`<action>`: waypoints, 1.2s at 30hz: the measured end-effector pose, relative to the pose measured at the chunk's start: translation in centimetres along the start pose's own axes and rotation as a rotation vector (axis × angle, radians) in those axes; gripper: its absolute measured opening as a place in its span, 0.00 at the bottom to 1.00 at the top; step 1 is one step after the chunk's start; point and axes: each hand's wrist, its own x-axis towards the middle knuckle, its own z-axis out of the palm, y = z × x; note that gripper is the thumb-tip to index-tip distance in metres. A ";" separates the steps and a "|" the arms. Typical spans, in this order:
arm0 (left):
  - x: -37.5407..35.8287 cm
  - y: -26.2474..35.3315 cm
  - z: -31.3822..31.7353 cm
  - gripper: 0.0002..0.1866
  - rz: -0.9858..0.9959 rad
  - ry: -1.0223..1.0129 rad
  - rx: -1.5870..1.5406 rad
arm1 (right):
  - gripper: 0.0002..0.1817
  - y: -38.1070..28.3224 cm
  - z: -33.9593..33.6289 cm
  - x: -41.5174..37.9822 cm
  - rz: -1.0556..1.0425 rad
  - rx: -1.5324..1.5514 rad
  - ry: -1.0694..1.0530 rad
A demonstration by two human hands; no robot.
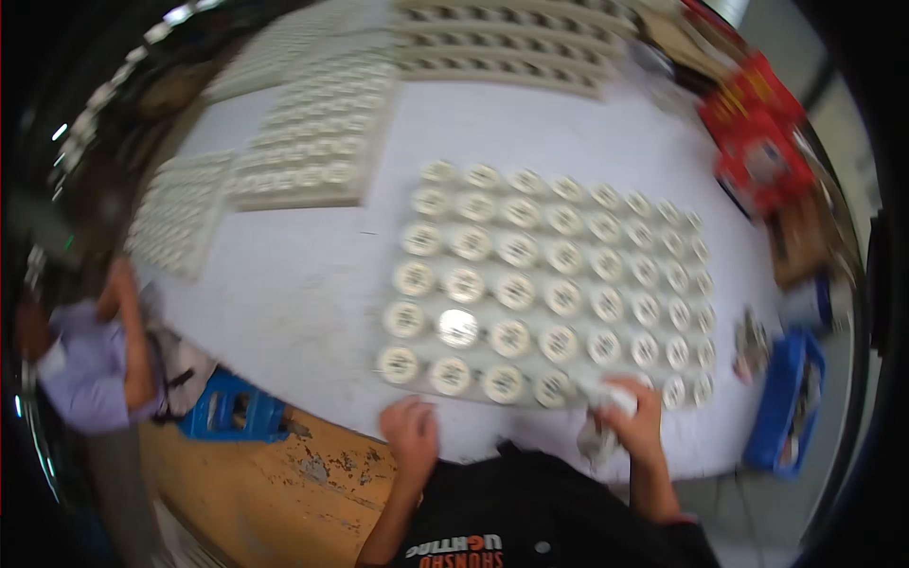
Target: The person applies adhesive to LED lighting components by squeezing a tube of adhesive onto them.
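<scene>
Rows of white round pieces (516, 292) with dark markings on their flat tops stand on a pale tray (473, 393) right in front of me. My right hand (636, 417) is closed around a white bottle-like object (598, 437) at the tray's near edge; blur hides its exact kind. Part of the near row is covered by that hand. Just left of the tray's near corner, my left hand (410, 435) rests by the table edge, its fingers curled in and nothing visible in them.
More trays of white pieces (312, 133) fill the far left of the white table (284, 284). A pale slotted rack (502, 43) lies at the back. Red packaging (757, 133) and a blue bin (786, 402) are on the right. Another person (95, 360) sits at left near a blue stool (232, 407).
</scene>
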 end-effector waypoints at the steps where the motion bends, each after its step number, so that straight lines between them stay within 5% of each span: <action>1: 0.7 0.5 0.6 0.09 0.010 0.042 -0.005 | 0.19 1.9 0.8 -0.2 -0.082 -0.065 -0.038; 9: 4.6 0.6 1.5 0.14 -0.118 0.072 -0.093 | 0.15 2.2 7.0 0.3 -0.212 -0.181 -0.423; 16: 5.7 1.0 1.5 0.21 -0.079 0.059 0.016 | 0.15 5.3 7.9 3.3 -0.309 -0.213 -0.256; 28: 5.8 0.9 1.6 0.22 -0.083 0.033 0.023 | 0.16 5.2 8.7 3.8 -0.365 -0.233 -0.338; 36: 5.7 0.6 2.1 0.09 -0.062 0.061 0.017 | 0.16 4.8 8.8 4.1 -0.362 -0.242 -0.360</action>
